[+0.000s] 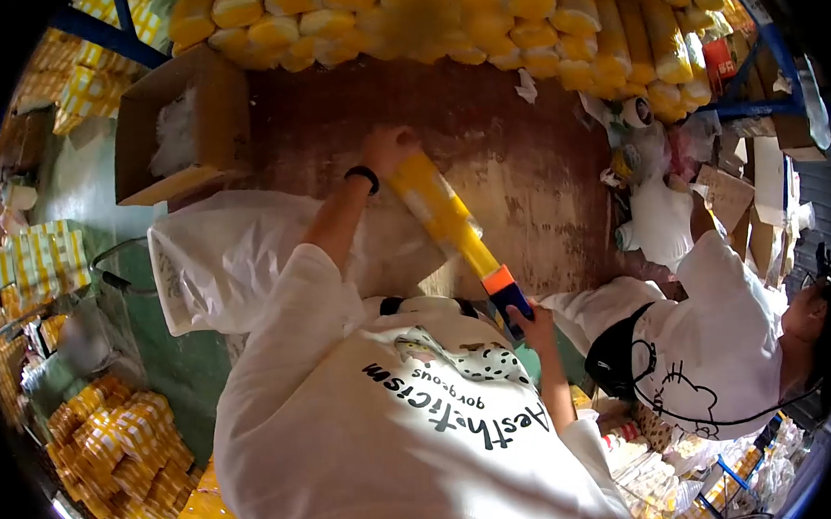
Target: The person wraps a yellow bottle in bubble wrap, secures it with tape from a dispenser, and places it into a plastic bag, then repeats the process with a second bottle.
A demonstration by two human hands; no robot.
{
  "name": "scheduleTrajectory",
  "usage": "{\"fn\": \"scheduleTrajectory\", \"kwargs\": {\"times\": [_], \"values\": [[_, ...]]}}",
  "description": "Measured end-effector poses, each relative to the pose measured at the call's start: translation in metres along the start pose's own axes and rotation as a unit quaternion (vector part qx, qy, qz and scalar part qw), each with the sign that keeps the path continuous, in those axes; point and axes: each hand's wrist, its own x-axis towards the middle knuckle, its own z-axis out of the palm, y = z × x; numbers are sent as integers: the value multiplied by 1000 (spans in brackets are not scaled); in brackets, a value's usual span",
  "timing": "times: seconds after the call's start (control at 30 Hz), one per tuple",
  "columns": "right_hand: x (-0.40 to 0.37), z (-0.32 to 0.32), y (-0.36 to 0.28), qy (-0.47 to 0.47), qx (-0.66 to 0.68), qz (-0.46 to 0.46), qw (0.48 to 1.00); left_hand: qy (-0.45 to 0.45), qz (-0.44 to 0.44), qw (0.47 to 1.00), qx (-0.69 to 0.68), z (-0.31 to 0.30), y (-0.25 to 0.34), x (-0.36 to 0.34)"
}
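My left hand (388, 151), with a black band at the wrist, is closed around the upper end of a long yellow and white wrapped bundle (436, 201). The bundle slants down to the right above the brown tabletop (534, 176). From its lower end a narrow yellow strip of tape (478, 256) leads to a blue and orange tape dispenser (508, 303). My right hand (534, 326) grips that dispenser near my body; its fingers are partly hidden. A translucent plastic bag (235, 256) lies under and beside my left forearm.
Yellow wrapped rolls (401, 18) are stacked along the table's far side. An open cardboard box (184, 131) stands at the left. To the right, a co-worker (706, 337) in white sits or stands close by, near plastic bags (660, 211). Yellow-and-white packs (123, 458) are piled at lower left.
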Motion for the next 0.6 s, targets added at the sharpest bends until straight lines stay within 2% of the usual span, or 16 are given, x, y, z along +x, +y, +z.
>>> {"fn": "scheduleTrajectory", "kwargs": {"times": [0.07, 0.17, 0.23, 0.27, 0.3, 0.33, 0.37, 0.4, 0.43, 0.5, 0.53, 0.57, 0.6], "values": [[0, 0, 27, -11, -45, 26, 999, -37, -2, 999, -8, 1, -1, 5], [25, 17, 29, -19, -74, 40, 996, 53, 187, 958, 211, 23, -17, 22], [41, 32, 16, -18, -102, 44, 994, -1, 324, 938, 125, -2, 31, -13], [50, 39, 6, -21, -118, 49, 992, -30, 388, 918, 81, -5, 56, -35], [58, 43, -1, -25, -135, 53, 989, -31, 463, 878, 115, 21, 57, -48], [67, 49, 2, -4, -154, 12, 988, -32, 534, 832, 148, 45, 56, -60], [78, 58, 10, 16, -173, -30, 984, -39, 568, 792, 219, 51, 64, -78], [85, 68, 21, 37, -191, -71, 978, -46, 598, 747, 288, 55, 71, -91], [91, 72, 23, 52, -221, -93, 970, -103, 573, 753, 307, 63, 75, -90], [91, 64, 21, 36, -175, -51, 983, -211, 518, 755, 343, 79, 80, -83], [91, 58, 14, 29, -152, -31, 987, -201, 534, 757, 319, 79, 78, -77], [89, 54, 17, -9, -99, 31, 995, -192, 549, 759, 294, 79, 75, -74], [85, 43, 14, -6, -95, 17, 995, -181, 563, 760, 268, 75, 73, -69]]}}
